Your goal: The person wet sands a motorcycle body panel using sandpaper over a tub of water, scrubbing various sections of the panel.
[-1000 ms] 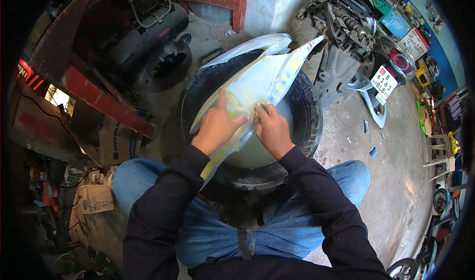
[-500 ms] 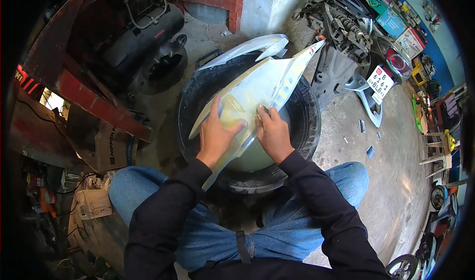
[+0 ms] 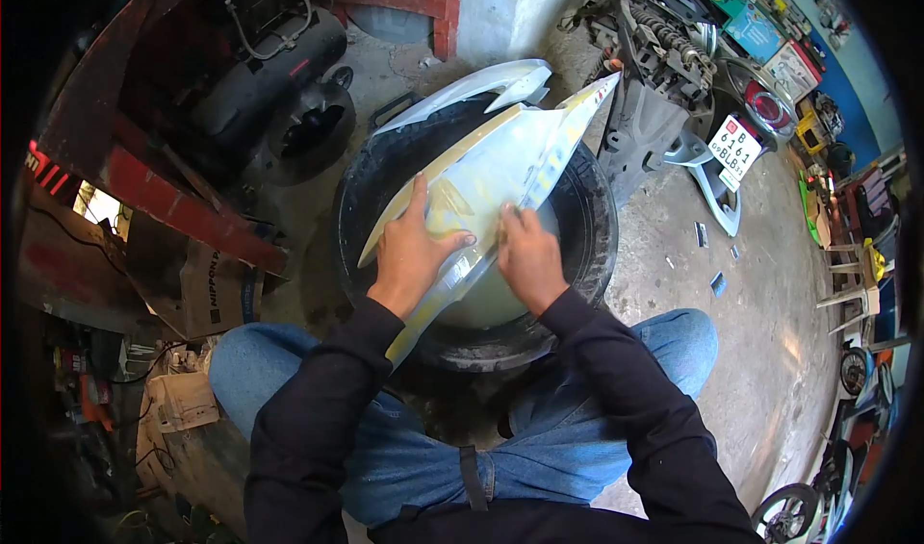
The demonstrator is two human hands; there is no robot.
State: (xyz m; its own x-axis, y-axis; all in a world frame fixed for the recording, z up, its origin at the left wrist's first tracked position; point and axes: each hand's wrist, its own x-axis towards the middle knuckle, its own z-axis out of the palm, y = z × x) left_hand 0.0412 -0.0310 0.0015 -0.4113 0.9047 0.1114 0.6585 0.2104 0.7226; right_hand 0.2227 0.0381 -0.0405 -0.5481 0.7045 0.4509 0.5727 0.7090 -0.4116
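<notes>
A long, pointed motorcycle body panel (image 3: pixel 539 145), patchy white and yellow, lies slanted across a black tub (image 3: pixel 595 289) between my knees. My left hand (image 3: pixel 414 255) holds it on the left side, thumb and forefinger spread over its surface. Closed fingers of my right hand (image 3: pixel 531 255) press against the panel near its middle right edge; whatever they may hold is hidden. Cloudy liquid (image 3: pixel 491 305) shows inside the tub below the panel. A second whitish panel (image 3: pixel 462 92) rests across the tub's far rim.
Beyond the tub at right stand motorcycle parts (image 3: pixel 664 73) and a tail section with a number plate (image 3: pixel 734 151). A black compressor tank (image 3: pixel 269 87) sits at upper left, near a red metal frame (image 3: pixel 188 202). Cardboard (image 3: pixel 217 284) leans at left. Small blue packets (image 3: pixel 718 284) lie on the floor.
The whole view has shifted slightly, so the tub and panels appear a little further left. My right hand has moved slightly along the panel; my left hand keeps its place on it.
</notes>
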